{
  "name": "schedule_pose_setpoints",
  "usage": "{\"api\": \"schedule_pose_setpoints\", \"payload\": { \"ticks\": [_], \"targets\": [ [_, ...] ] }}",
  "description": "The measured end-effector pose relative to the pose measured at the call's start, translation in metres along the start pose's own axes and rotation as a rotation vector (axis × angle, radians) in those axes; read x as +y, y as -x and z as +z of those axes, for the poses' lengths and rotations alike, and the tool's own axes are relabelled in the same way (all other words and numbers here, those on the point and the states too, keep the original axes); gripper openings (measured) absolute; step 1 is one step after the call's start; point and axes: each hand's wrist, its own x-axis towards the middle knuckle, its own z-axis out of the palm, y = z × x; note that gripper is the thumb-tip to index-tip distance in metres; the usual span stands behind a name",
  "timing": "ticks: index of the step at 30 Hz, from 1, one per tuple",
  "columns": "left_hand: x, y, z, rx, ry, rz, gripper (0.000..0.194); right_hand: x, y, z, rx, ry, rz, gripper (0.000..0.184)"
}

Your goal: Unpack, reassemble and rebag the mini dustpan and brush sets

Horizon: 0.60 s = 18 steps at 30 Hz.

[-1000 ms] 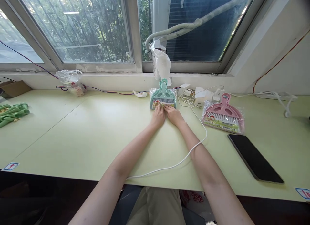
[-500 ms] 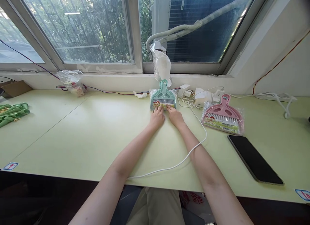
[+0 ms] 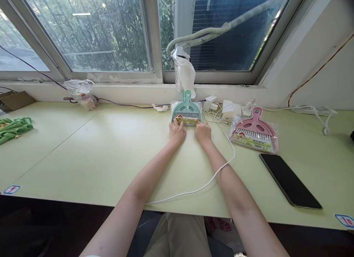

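A mint-green dustpan and brush set [image 3: 187, 108] in clear wrap stands at the back of the table, handle up, with a printed label across its lower part. My left hand [image 3: 177, 133] touches its lower left edge, its fingers apart and their tips over the label. At the lower right corner, my right hand [image 3: 203, 132] has its fingers curled against the wrap, one fingertip showing on the label's end. Its thumb is hard to make out. To the right lies a pink dustpan and brush set [image 3: 254, 131], also wrapped, touched by neither hand.
A white cable [image 3: 190, 193] runs across my right forearm. Chargers and a power strip [image 3: 232, 110] sit behind. A black phone [image 3: 290, 180] lies at right. Far left are green rolled items [image 3: 16, 128], a cardboard box [image 3: 18, 101] and a plastic bag [image 3: 83, 94].
My hands have moved apart along the green set's lower edge, from near the label's middle toward its two corners. The set itself stays about where it was.
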Motion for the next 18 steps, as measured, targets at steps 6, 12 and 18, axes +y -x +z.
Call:
{"api": "schedule_pose_setpoints", "payload": {
  "ticks": [6,12,18],
  "targets": [
    [-0.001,-0.0011,0.0021,-0.001,0.005,-0.005,0.053,-0.0002,0.0003,-0.0014,-0.009,-0.016,-0.011,0.047],
    [-0.0029,-0.0017,0.002,0.019,0.052,0.001,0.052,0.0029,-0.0003,-0.0002,0.02,-0.089,-0.041,0.05],
    [-0.0018,-0.0006,0.0001,0.025,0.033,-0.004,0.052,0.0029,0.0002,-0.0004,0.057,-0.122,-0.044,0.046]
  ]
}}
